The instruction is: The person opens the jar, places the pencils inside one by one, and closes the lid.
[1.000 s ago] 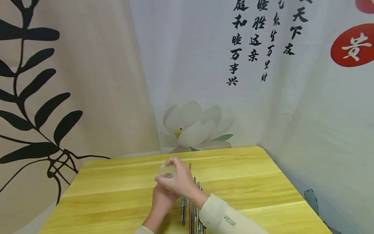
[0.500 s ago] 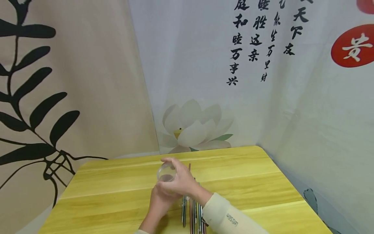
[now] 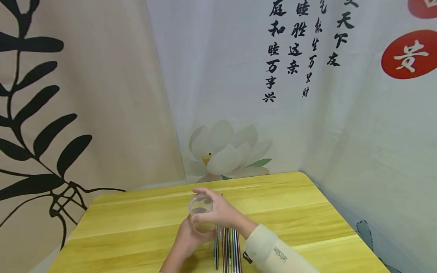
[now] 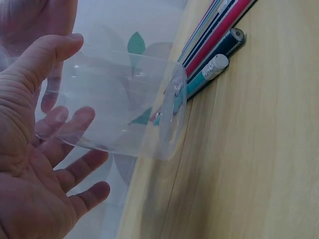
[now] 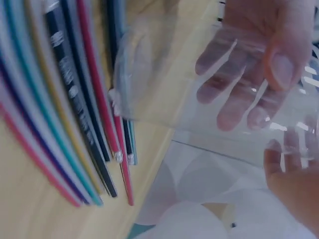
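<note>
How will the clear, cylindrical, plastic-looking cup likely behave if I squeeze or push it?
The clear, cylindrical, plastic-looking cup is probably light for its size and may flex under a squeeze: its see-through walls look thin. Its glossy sides suggest it could slip. Laid on its side, its round body might roll.

Tbl (image 3: pixel 129 239) room L/R; cup (image 4: pixel 127 104), pencils (image 3: pixel 235 250) obstruct mid.

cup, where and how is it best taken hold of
Probably by the upper wall of the cup, the right hand wrapping it from the person's right: the wall is round with no handle in sight, and the left hand is at the lower part.
</note>
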